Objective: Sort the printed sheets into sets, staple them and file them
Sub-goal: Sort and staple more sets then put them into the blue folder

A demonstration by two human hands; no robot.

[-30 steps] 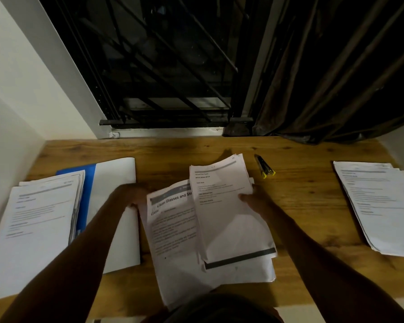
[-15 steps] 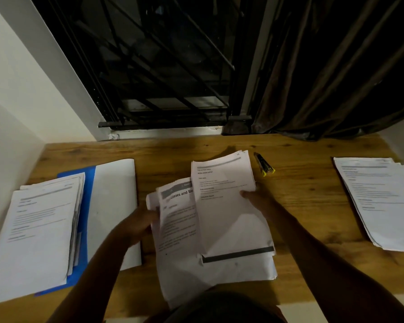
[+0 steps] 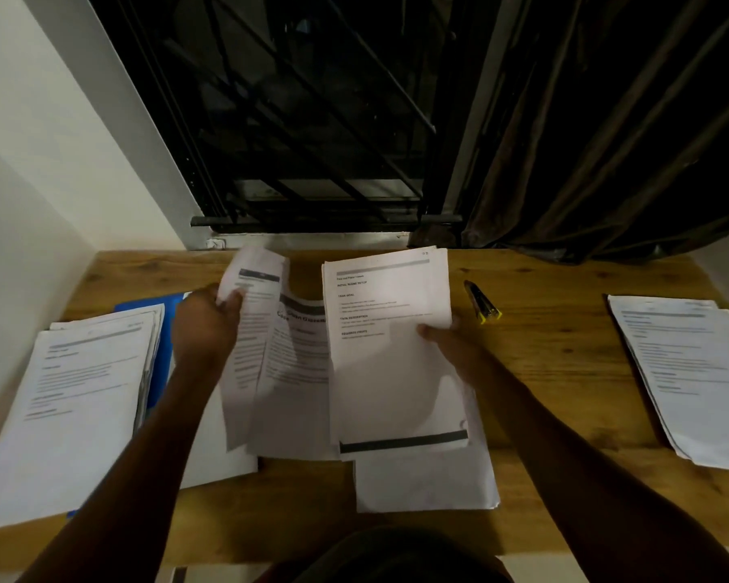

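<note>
L hand (image 3: 205, 326) pinches a bent sheet (image 3: 251, 342), R hand (image 3: 453, 349) grips a stack (image 3: 390, 372), thumb on top, both above desk (image 3: 565, 355).

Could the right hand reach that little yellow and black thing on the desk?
Probably yes: the yellow and black thing lies on bare desk just beyond the right hand, nothing between, though that hand holds a sheet.

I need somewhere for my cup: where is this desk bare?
Best: bare wood between the black-and-yellow tool and the right pile. A strip runs along the near edge. Crowded: left pile, blue folder, and the middle, where the left hand and right hand hold sheets.
</note>
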